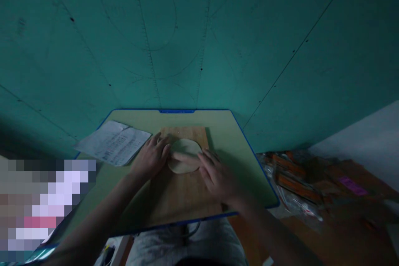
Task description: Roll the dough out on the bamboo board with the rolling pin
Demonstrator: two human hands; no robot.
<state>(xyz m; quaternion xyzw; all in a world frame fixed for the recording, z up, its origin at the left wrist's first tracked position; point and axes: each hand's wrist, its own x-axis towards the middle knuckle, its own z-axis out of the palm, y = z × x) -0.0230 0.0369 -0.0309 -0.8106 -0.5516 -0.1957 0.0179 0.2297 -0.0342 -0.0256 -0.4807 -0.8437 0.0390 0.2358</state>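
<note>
A flat round of pale dough (182, 168) lies on a wooden board (183, 193). Across the dough rests a short wooden rolling pin (186, 158), tilted slightly down to the right. My left hand (152, 153) is closed at the pin's left end, its fingers bent over the dough's edge. At the other end, my right hand (215, 171) has its fingers curled on the pin. Both ends of the pin are hidden under my hands. The picture is dim and my right hand is a little blurred.
The board stands on a small blue-edged table (246, 174) against a green wall (181, 50). A printed paper sheet (115, 143) lies left of the board. Plastic-wrapped orange items (293, 178) and cardboard (358, 178) sit on the floor at right.
</note>
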